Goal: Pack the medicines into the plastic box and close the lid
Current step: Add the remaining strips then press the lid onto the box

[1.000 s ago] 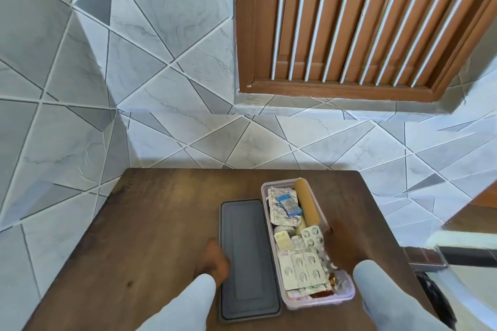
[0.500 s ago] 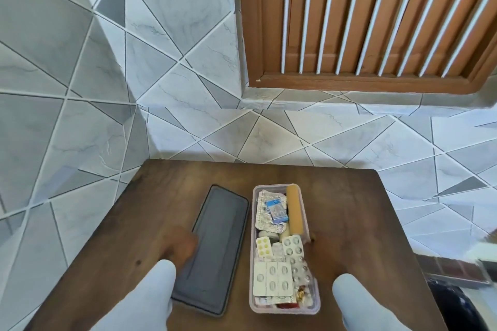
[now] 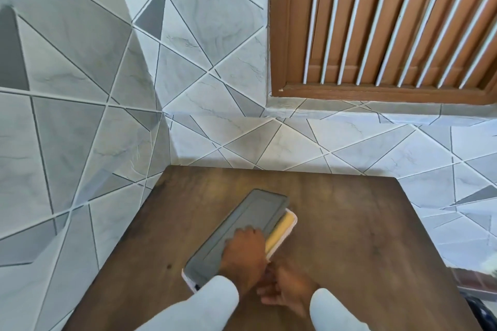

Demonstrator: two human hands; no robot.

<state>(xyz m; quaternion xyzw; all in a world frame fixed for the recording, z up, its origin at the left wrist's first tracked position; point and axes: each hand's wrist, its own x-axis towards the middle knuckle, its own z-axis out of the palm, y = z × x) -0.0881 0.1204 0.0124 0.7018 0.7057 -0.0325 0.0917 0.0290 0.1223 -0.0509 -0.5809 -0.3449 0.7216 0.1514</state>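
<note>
The grey lid [image 3: 242,231] lies tilted over the clear plastic box [image 3: 291,220], covering most of it. Only the box's right strip shows, with a yellow roll [image 3: 279,231] inside; the other medicines are hidden under the lid. My left hand [image 3: 243,255] rests palm down on the lid's near half, pressing or holding it. My right hand [image 3: 285,290] is at the box's near right corner, fingers curled against the box side. The whole picture is motion-blurred.
The box stands on a dark wooden table [image 3: 363,236] set in a corner of grey tiled walls. A brown slatted wooden shutter [image 3: 390,21] is above on the right. The table's right edge drops off near a dark object [image 3: 481,312].
The lid was lying on the table left of the open box. My left hand has brought it over onto the box, hiding the medicines. The camera has swung left and the box now appears rotated.
</note>
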